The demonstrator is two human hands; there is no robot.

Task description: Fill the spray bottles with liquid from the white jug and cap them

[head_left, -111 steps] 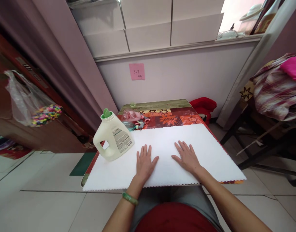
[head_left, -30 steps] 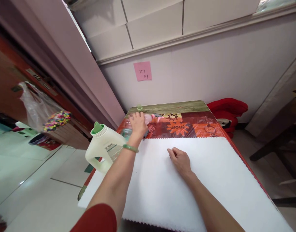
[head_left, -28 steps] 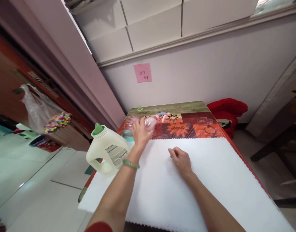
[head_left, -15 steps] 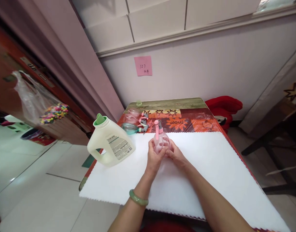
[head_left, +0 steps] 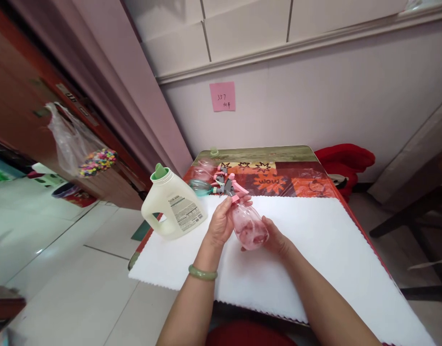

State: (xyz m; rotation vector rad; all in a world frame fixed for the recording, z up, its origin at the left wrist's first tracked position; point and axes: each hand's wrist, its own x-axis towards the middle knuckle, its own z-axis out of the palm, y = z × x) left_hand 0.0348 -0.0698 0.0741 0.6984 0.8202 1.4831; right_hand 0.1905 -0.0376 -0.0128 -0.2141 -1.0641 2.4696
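Observation:
A clear pink spray bottle point(head_left: 250, 226) with a pink and grey trigger head is held tilted above the white mat point(head_left: 314, 269). Its head points up and to the left. My left hand point(head_left: 222, 221) is closed around the neck, just under the trigger. Lower down, my right hand point(head_left: 274, 234) grips the base from the right and beneath, its fingers partly hidden behind the bottle. Left of my hands stands a large cream jug point(head_left: 175, 206) with a green spout, its label facing me.
Behind the jug lie a teal spray bottle point(head_left: 200, 187) and another pink spray bottle point(head_left: 203, 169) on their sides. A green ring-shaped cap point(head_left: 214, 151) is at the table's far edge. A plastic bag of colourful pieces point(head_left: 98, 162) hangs at the door on the left.
The spray bottle has gone from upright to tilted, head leaning left. My left hand has moved up to its neck, and my right hand has shifted to its base.

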